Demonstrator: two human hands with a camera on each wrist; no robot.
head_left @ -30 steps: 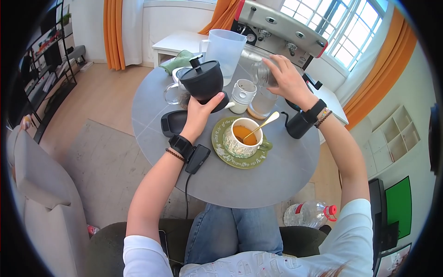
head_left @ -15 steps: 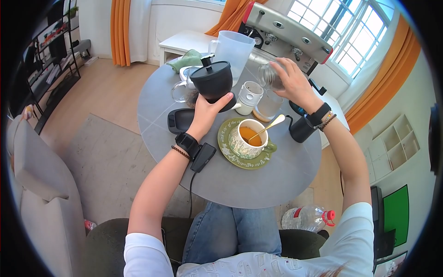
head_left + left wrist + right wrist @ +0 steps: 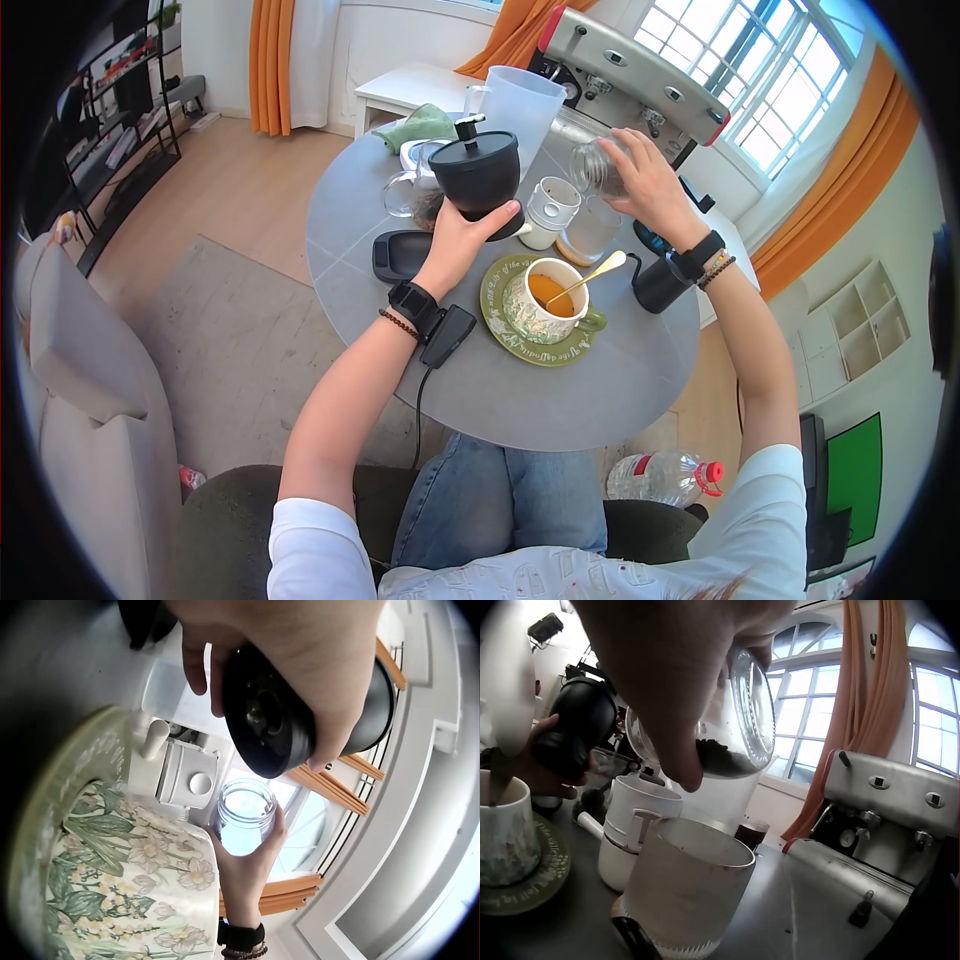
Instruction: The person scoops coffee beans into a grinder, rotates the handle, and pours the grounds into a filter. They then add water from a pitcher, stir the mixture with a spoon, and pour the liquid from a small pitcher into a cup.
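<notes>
My left hand (image 3: 462,245) grips a black coffee grinder (image 3: 476,165) from below, holding it upright above the table; a small crank knob tops its lid. With my right hand (image 3: 655,190) I hold a clear glass jar (image 3: 597,168) tipped on its side, its mouth toward the left. Dark granules (image 3: 724,757) lie along the jar's lower wall in the right wrist view. Beneath the jar stand a white cylindrical cup (image 3: 550,205) with a side handle and a cloudy glass vessel (image 3: 690,881) with a dark handle.
A patterned teacup (image 3: 540,320) of amber liquid, with a gold spoon (image 3: 600,275), stands on a green saucer (image 3: 497,322) close before both hands. Behind are a plastic pitcher (image 3: 520,110), a glass mug (image 3: 398,195) and a green cloth (image 3: 425,122). A black kettle-like vessel (image 3: 662,285) stands right.
The head view has swung slightly, shifting the table and both hands a little rightward in the picture. Both hands keep their grips on the grinder and the tipped jar.
</notes>
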